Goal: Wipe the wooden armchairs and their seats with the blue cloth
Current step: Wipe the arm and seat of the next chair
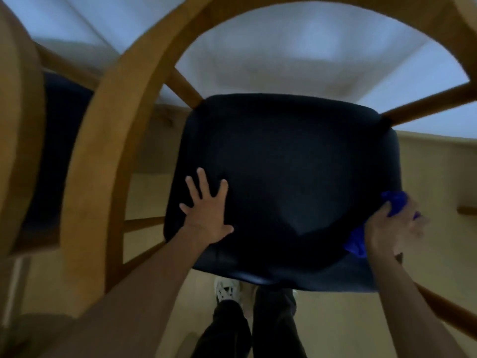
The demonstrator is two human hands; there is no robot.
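A wooden armchair (108, 104) with a curved back and arm rail fills the view from above. Its dark navy seat (289, 171) sits in the middle. My left hand (206, 210) lies flat on the seat's left side, fingers spread and straight. At the seat's right edge my right hand (395, 228) grips a bunched blue cloth (395, 202); more of the cloth hangs below the palm. The right hand is blurred.
A second wooden armchair (15, 125) with a dark seat (59, 140) stands close on the left. Pale yellowish floor (348, 326) lies below, a white wall behind. My legs and a white shoe (228, 290) show under the seat's front edge.
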